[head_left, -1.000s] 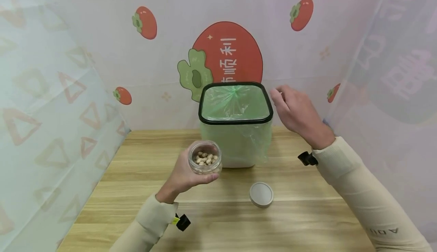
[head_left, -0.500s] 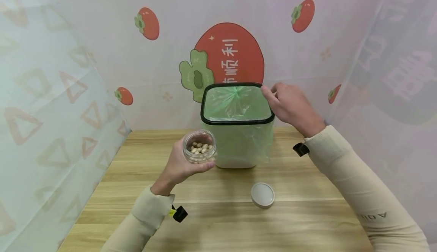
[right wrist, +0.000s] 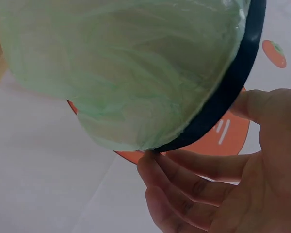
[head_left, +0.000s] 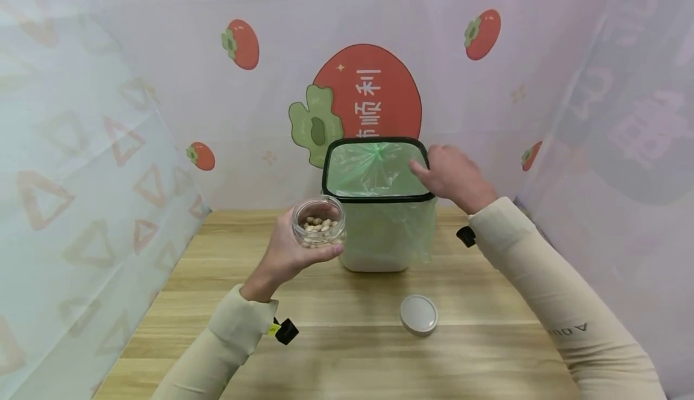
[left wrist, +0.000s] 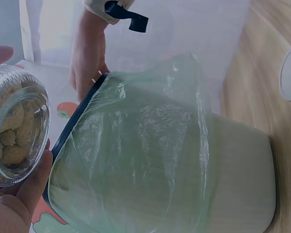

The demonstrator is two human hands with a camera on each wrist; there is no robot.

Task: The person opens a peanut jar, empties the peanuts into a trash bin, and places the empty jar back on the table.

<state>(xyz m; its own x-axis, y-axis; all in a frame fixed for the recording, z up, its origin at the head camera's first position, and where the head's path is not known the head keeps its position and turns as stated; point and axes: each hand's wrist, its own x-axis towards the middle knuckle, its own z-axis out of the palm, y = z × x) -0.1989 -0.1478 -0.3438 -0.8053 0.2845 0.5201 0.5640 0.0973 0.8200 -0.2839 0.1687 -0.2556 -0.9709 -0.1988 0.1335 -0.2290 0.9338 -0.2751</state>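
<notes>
In the head view my left hand point(head_left: 284, 248) grips an open clear jar point(head_left: 318, 224) of peanuts, thumb along its near side. The jar is held at the front left of a pale trash bin point(head_left: 374, 265), its mouth leaning toward the head camera. A green plastic bag point(head_left: 387, 231) lines the bin and hangs over its outside, under a black rim point(head_left: 374, 199). At the bin's right side my right hand point(head_left: 452, 174) holds the rim, thumb over the inner side and fingers outside. The right wrist view shows the fingertips point(right wrist: 153, 162) against the rim's edge.
A round whitish jar lid point(head_left: 418, 314) lies on the wooden table point(head_left: 347, 352) in front of the bin. Behind it hangs a patterned cloth backdrop point(head_left: 179, 81), with cloth sides on the left and right.
My right hand has moved left from beside the bin onto its rim. My left hand has raised the jar slightly and shifted it a little left. The lid stays on the table.
</notes>
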